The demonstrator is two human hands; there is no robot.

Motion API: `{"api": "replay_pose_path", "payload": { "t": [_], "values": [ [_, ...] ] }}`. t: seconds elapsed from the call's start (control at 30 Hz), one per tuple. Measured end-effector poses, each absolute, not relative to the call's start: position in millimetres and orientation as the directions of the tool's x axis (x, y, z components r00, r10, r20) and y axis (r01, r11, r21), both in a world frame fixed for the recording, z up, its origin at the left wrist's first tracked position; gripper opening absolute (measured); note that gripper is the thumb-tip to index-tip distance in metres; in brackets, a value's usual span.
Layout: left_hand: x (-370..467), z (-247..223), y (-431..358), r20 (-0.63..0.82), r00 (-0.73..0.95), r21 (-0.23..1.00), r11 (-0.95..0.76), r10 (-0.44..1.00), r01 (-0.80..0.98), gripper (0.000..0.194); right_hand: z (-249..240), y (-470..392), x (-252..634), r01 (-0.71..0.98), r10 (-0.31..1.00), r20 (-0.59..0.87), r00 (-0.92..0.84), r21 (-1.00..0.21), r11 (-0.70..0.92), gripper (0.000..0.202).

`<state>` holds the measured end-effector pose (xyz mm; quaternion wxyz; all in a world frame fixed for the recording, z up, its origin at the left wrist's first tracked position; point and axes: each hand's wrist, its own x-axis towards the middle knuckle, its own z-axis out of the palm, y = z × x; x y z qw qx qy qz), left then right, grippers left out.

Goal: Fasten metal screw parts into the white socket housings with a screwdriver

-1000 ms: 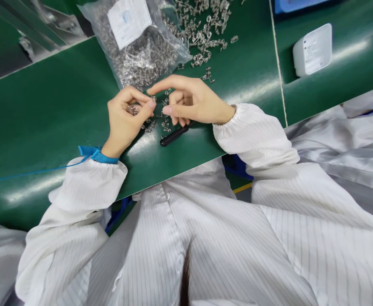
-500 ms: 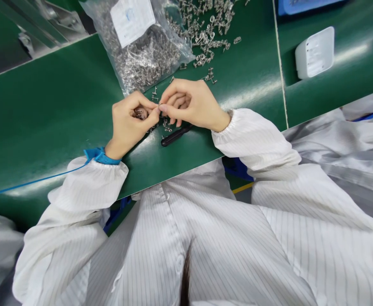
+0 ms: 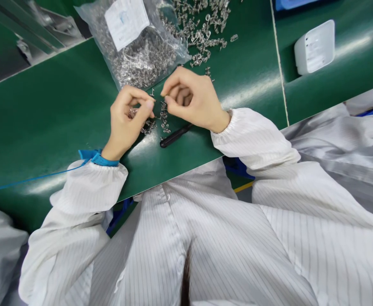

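My left hand, with a blue band at its wrist, is closed around several small metal springs, its thumb and forefinger pinched. Just to the right, my right hand is pinched too; whatever its fingertips hold is too small to make out. A narrow gap parts the two hands. Below and between them, small metal pieces lie on the green table. A black-handled tool rests under my right hand, its far end hidden.
Beyond my hands lies a clear plastic bag full of metal parts, with a white label. Loose springs are spread beside it. At the right stand a white container and a blue tray. A blue cord runs left from my wrist.
The fingertips of my two hands, which met before, have moved apart. More of the small metal pieces between them shows. The view has shifted slightly.
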<state>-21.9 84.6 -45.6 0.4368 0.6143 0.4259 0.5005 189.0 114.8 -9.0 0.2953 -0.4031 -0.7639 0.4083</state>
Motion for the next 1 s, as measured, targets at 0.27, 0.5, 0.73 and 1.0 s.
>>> {"api": "replay_pose_path", "payload": {
  "t": [0.27, 0.5, 0.73, 1.0],
  "values": [
    [-33.6, -54.3, 99.1, 0.164, 0.285, 0.948, -0.071, 0.944, -0.310, 0.039, -11.2, 111.9, 186.5, 0.459, 0.785, 0.152, -0.600, -0.739, 0.493, 0.034],
    [-28.1, -51.9, 94.1, 0.066, 0.286, 0.982, -0.011, 0.956, -0.191, 0.047, -19.1, 106.2, 181.3, 0.459, 0.691, 0.089, -0.717, -0.686, 0.564, 0.043],
    [-30.2, -58.3, 96.2, 0.185, 0.289, 0.968, -0.124, 0.939, -0.218, 0.058, -13.7, 105.1, 181.7, 0.482, 0.723, 0.063, -0.688, -0.706, 0.520, 0.033],
    [-26.4, -55.6, 91.5, 0.124, 0.254, 0.983, -0.085, 0.959, -0.161, 0.047, -14.6, 104.2, 180.9, 0.453, 0.817, 0.052, -0.574, -0.811, 0.370, 0.022]
  ]
}}
